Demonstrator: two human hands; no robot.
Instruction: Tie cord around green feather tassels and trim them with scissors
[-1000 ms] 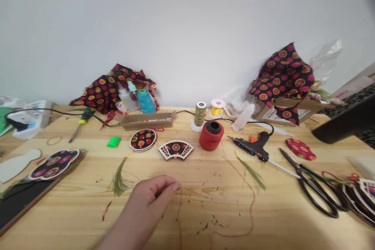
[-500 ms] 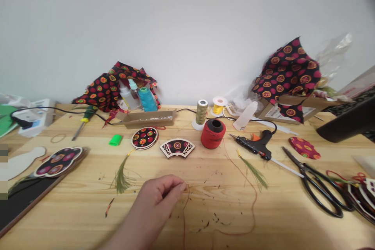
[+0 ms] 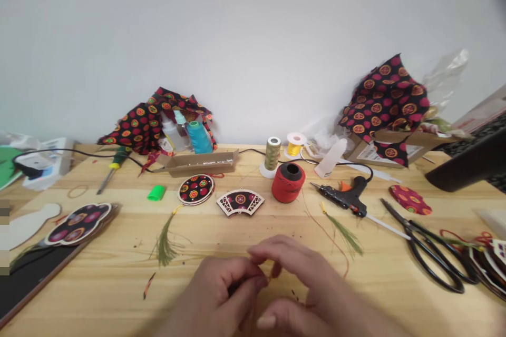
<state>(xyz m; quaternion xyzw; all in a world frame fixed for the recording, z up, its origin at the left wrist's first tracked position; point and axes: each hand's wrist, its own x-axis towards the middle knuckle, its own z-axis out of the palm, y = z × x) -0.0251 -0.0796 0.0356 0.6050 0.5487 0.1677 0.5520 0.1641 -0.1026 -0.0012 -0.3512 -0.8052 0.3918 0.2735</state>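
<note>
My left hand pinches red thread between thumb and fingertips, low in the middle of the view. Beside it my right hand is open, its thumb well apart from the curved fingers, whose tips reach the left fingertips. Part of the red thread loops across the wood to the right, toward the red thread spool. Beyond the hands lies a fan-shaped wooden ornament with patterned fabric. To its left are a round fabric ornament and a green tassel; another green tassel lies on the right.
A black hot glue gun and black-handled scissors lie at right. Behind stand an olive thread spool, a yellow spool and a long cardboard box. A screwdriver and green cap are at left.
My right hand has come into view from below and moved up beside my left hand. The left hand still pinches the red thread and sits slightly lower.
</note>
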